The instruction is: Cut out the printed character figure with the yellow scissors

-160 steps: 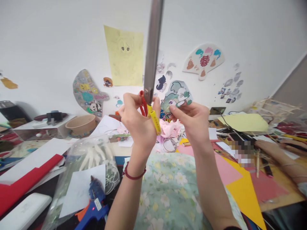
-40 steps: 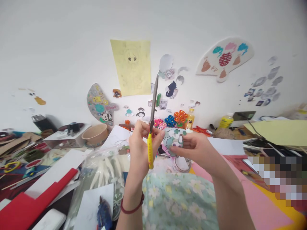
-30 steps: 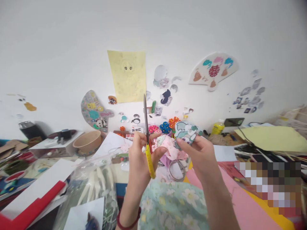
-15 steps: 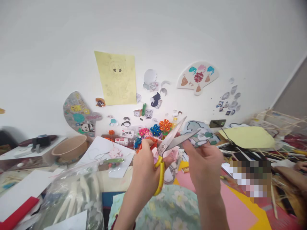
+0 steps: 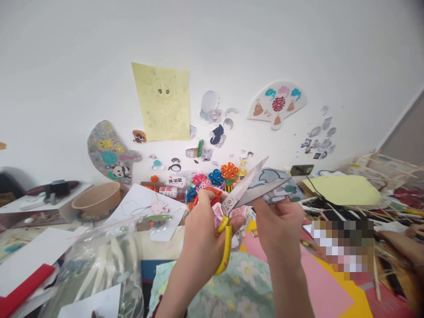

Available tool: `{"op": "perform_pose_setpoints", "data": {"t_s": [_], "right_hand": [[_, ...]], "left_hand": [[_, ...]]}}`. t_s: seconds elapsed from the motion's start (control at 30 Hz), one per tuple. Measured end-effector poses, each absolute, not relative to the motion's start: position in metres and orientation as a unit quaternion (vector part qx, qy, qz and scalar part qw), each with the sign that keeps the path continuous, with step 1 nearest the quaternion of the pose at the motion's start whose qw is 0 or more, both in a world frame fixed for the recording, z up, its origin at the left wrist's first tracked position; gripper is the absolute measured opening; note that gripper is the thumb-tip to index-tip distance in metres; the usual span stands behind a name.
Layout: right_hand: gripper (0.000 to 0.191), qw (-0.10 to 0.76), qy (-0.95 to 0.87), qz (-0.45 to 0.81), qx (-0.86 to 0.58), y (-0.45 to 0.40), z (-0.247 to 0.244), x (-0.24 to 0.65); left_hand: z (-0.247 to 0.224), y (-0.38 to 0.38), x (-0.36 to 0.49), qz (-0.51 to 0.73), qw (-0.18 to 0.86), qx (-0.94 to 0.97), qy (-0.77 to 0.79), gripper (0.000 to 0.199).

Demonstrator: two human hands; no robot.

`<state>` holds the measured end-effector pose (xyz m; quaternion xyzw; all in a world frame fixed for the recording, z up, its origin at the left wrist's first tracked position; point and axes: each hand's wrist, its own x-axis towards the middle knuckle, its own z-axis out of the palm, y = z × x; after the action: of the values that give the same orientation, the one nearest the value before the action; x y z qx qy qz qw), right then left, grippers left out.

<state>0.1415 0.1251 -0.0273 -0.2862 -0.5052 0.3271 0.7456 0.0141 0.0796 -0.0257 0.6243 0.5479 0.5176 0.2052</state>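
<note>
My left hand (image 5: 207, 225) is wrapped round a pair of scissors (image 5: 225, 247) with yellow and orange-red handles. Their blades stand apart and point up to the right, one lying across the front of a paper cutout (image 5: 276, 183). That cutout carries a printed cartoon in grey-blue and green. My right hand (image 5: 281, 223) pinches its lower edge, close to the lower blade. Whether the paper sits between the blades is hard to make out. Behind the scissors stand colourful handmade flowers (image 5: 216, 177), partly covered by my left hand.
A brown bowl (image 5: 96, 198) and a clear plastic bag (image 5: 99, 269) lie to the left. Pink paper (image 5: 323, 282) lies right of a floral cloth (image 5: 247, 282). Yellow paper (image 5: 344, 190) rests among clutter at right, where another person's hand (image 5: 415, 232) shows at the edge.
The scissors have shifted slightly right, their blades reaching further across the cutout. The cutout has tilted a little in my right hand. The whole view has moved slightly.
</note>
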Motion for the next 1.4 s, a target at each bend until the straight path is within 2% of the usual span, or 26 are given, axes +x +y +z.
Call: {"op": "perform_pose_setpoints", "data": {"t_s": [0.63,1.03,1.4], "right_hand": [[0.014,0.743,-0.494,0.350,-0.285,0.122,-0.028,0.134],[0.015,0.750,-0.510,0.291,-0.304,0.123,-0.028,0.140],[0.007,0.750,-0.553,0.241,-0.271,0.121,-0.034,0.149]], "left_hand": [[-0.023,0.077,0.013,0.525,0.207,0.627,0.537,0.031],[-0.020,0.074,0.006,0.506,0.212,0.630,0.550,0.035],[-0.019,0.070,0.006,0.491,0.207,0.651,0.541,0.036]]}}
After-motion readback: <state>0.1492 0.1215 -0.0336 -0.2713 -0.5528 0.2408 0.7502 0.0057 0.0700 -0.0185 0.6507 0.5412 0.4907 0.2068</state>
